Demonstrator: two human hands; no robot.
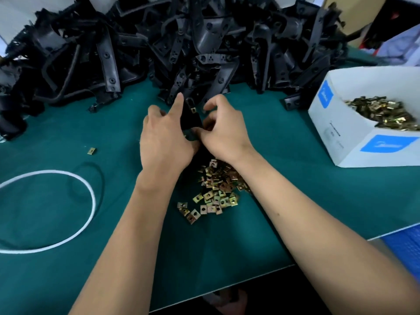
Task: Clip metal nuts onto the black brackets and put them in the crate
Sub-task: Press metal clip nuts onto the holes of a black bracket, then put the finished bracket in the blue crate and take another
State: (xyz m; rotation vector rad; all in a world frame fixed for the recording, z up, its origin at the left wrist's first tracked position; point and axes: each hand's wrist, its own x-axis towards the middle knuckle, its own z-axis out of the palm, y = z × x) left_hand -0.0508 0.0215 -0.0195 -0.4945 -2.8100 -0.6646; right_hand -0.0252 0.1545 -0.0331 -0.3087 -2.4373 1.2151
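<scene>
A black bracket stands between my two hands over the green table, with one brass nut clipped near its top end. My left hand holds the bracket from the left, index finger stretched up along it. My right hand grips the bracket's right side, thumb and fingers curled at its edge. A loose heap of metal nuts lies on the mat just below my wrists. The bracket's lower part is hidden behind my hands.
A big pile of black brackets fills the back of the table. A white and blue box of nuts sits at the right. One stray nut and a white cord loop lie at left. A blue crate corner shows lower right.
</scene>
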